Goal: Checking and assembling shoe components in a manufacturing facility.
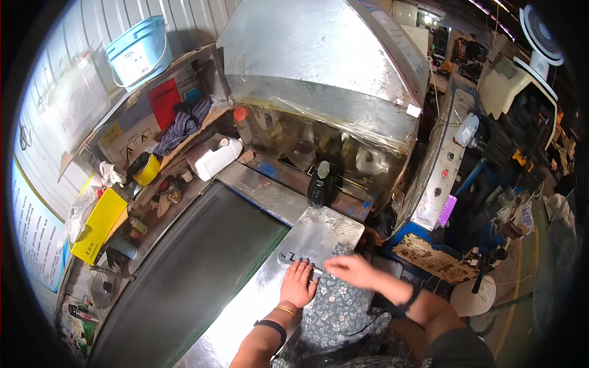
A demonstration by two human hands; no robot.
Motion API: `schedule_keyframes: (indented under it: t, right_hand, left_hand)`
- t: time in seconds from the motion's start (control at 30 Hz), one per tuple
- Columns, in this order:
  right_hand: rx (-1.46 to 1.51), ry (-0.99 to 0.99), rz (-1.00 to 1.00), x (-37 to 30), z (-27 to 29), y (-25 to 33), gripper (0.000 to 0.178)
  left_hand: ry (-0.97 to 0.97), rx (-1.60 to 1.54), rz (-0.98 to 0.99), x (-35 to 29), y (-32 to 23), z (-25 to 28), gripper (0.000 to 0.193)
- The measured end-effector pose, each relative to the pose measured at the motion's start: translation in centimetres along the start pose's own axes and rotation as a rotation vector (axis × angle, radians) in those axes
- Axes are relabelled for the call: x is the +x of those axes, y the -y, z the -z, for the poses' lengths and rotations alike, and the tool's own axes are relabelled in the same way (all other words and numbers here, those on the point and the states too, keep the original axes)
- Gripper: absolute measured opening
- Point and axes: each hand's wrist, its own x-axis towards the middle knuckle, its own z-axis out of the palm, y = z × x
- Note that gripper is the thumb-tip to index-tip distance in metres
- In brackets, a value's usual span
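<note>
My left hand lies with fingers stretched out at the edge of a shiny metal plate. Beside its fingertips are small dark marks or thin pieces, too small to name. To its right, my right hand is closed, fingers curled in, above a dark floral apron. What the curled fingers hold, if anything, is hidden. Past the plate stands a dark upright object with a pale rounded top, its kind unclear.
A black conveyor belt runs along the left. Ahead is a large metal hood over a plastic-covered machine. Shelves at left hold a blue bucket, a white jug and a yellow box. A control panel stands at right.
</note>
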Motion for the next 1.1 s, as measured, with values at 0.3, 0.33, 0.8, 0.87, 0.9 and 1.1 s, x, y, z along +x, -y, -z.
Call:
schedule_keyframes:
  t: [0.3,0.33,0.8,0.87,0.9,1.1]
  right_hand:
    - [-0.135,0.173,0.059,-17.7,-9.5,-1.7,0.034]
    - [-0.201,0.237,0.039,-17.4,-9.5,-1.0,0.037]
    - [-0.149,0.019,0.280,-16.9,-11.4,-6.7,0.026]
    - [-0.139,-0.008,0.317,-16.9,-11.5,-6.4,0.024]
    - [-0.121,0.051,0.253,-17.3,-10.6,-5.3,0.024]
    - [-0.087,0.045,0.291,-17.1,-10.6,-6.3,0.024]
  left_hand:
    - [-0.164,-0.216,0.025,-0.9,-1.0,-0.2,0.050]
    - [-0.239,-0.526,0.260,-3.0,-1.6,-0.4,0.050]
    - [0.177,-0.382,-0.336,-9.5,-17.0,5.6,0.055]
    - [0.168,-0.374,-0.338,-9.5,-17.1,5.7,0.053]
    - [0.164,-0.364,-0.333,-9.5,-17.1,5.5,0.052]
    - [0.118,-0.370,-0.323,-9.2,-17.7,5.5,0.048]
